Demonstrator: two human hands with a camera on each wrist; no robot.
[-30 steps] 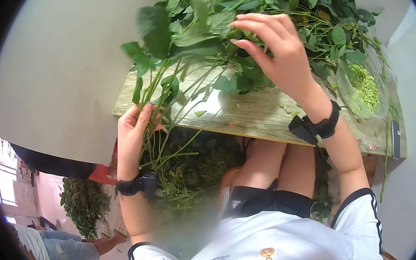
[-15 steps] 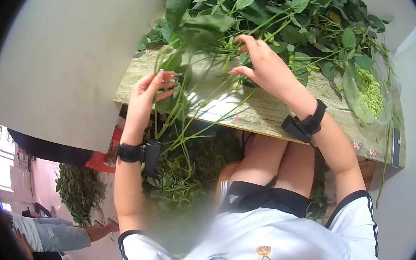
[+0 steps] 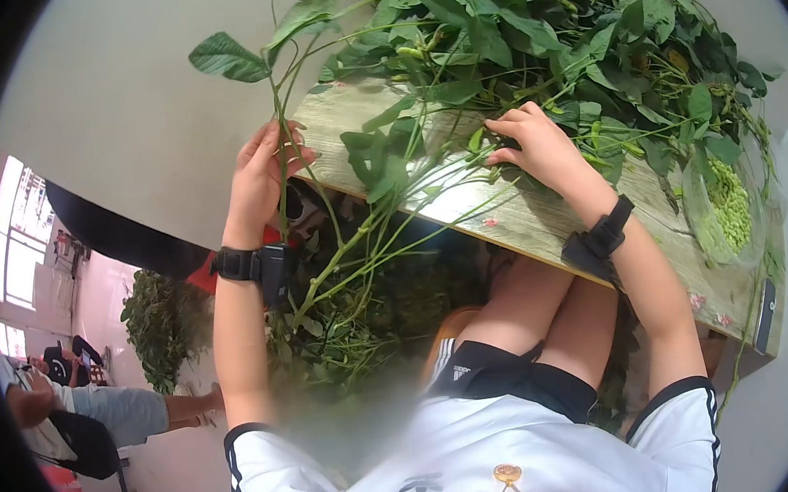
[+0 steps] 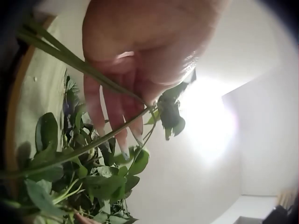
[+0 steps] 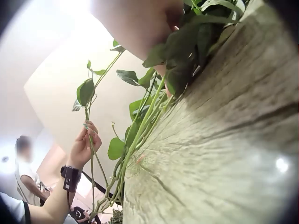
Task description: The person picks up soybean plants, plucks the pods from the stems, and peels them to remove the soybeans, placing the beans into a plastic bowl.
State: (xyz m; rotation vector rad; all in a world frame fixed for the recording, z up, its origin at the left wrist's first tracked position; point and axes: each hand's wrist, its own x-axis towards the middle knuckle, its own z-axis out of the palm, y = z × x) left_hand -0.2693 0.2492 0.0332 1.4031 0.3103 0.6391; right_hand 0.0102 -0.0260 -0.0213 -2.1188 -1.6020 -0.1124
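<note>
My left hand [image 3: 262, 178] is raised at the table's left end, pinching a thin stem of a leafy bean plant [image 3: 343, 250] between thumb and fingertips. In the left wrist view the stem [image 4: 88, 70] crosses under the palm to that pinch. The plant's thicker stalks hang past the table's front edge, and one shoot with leaves [image 3: 228, 58] rises above the hand. My right hand [image 3: 540, 149] is low over the table among stems and leaves, thumb and fingers apart, near a green pod [image 3: 476, 138]. Leaves partly cover its fingers in the right wrist view.
A big heap of bean plants [image 3: 534, 27] covers the table's back. A clear bowl of shelled green beans [image 3: 730, 207] stands at the right on the wooden table [image 3: 464, 193]. More plants [image 3: 355, 334] lie below the front edge. Another person [image 3: 127, 410] is at far left.
My left hand has risen from the lower stems to a thinner upper one, lifting a leafy shoot. My right hand has come down from the upper leaves towards the stems near the table.
</note>
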